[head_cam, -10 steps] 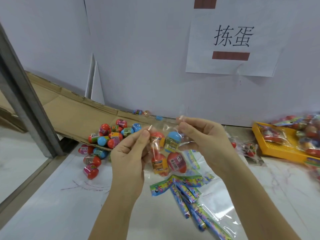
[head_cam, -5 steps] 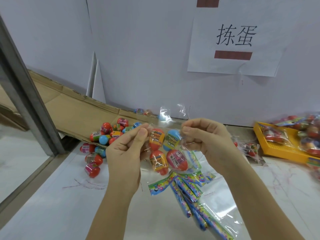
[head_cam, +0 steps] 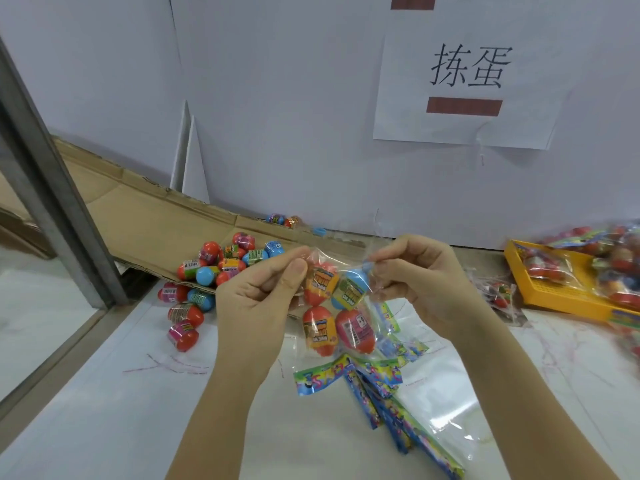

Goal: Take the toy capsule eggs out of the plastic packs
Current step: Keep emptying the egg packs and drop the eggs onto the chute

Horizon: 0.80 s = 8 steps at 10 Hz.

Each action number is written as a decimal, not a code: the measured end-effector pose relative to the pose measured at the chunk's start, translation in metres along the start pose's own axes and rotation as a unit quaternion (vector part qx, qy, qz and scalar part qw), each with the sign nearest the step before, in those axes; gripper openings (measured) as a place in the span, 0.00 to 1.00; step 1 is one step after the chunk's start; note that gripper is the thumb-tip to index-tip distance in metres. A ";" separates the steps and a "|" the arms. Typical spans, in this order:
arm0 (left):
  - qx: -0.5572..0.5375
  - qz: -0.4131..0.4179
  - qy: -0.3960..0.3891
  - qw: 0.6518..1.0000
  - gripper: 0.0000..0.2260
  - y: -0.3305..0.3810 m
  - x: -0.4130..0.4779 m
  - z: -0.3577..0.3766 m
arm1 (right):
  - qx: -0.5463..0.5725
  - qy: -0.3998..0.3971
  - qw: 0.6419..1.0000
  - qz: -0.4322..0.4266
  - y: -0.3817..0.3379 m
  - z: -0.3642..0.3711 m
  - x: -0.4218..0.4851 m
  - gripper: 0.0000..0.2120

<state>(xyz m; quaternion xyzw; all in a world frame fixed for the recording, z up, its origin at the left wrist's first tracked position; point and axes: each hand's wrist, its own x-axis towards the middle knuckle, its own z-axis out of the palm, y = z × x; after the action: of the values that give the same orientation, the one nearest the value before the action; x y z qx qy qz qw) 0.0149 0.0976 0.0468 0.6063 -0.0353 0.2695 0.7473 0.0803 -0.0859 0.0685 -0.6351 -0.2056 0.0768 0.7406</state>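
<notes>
A clear plastic pack (head_cam: 337,306) hangs in the air between my hands, holding several capsule eggs, three orange-red and one blue. My left hand (head_cam: 256,299) pinches the pack's top left corner between thumb and fingers. My right hand (head_cam: 419,282) pinches the top right corner. The pack's top edge is stretched between them. A heap of loose capsule eggs (head_cam: 211,282) lies to the left, on and beside a flattened cardboard sheet (head_cam: 138,223).
Emptied packs with colourful header strips (head_cam: 381,386) lie on the white table under my hands. A yellow tray (head_cam: 554,292) of full packs stands at the right, with another pack (head_cam: 498,292) beside it. A metal post (head_cam: 52,188) rises at left, a white wall behind.
The pack has risen slightly and its top edge is pulled tauter between my hands. Both hands stay pinched on its upper corners.
</notes>
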 end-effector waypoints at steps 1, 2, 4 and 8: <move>-0.010 0.007 -0.020 1.000 0.11 0.002 -0.001 0.000 | 0.034 -0.001 0.999 -0.004 0.002 -0.001 0.001 0.18; -0.020 0.003 -0.044 0.999 0.13 0.003 -0.001 -0.001 | 0.047 -0.012 0.999 -0.001 0.001 -0.003 0.001 0.11; -0.020 0.019 -0.080 0.996 0.10 0.003 0.000 -0.006 | 0.080 -0.063 0.995 0.006 0.000 -0.008 0.002 0.13; 0.050 -0.054 -0.062 0.995 0.10 -0.002 -0.004 -0.012 | 0.090 -0.061 0.994 -0.029 -0.002 -0.004 0.003 0.15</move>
<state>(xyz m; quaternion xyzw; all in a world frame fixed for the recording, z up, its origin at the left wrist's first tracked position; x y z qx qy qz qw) 0.0092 0.1070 0.0405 0.6593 -0.0354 0.1921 0.7261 0.0840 -0.0887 0.0702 -0.5534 -0.2613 0.1118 0.7829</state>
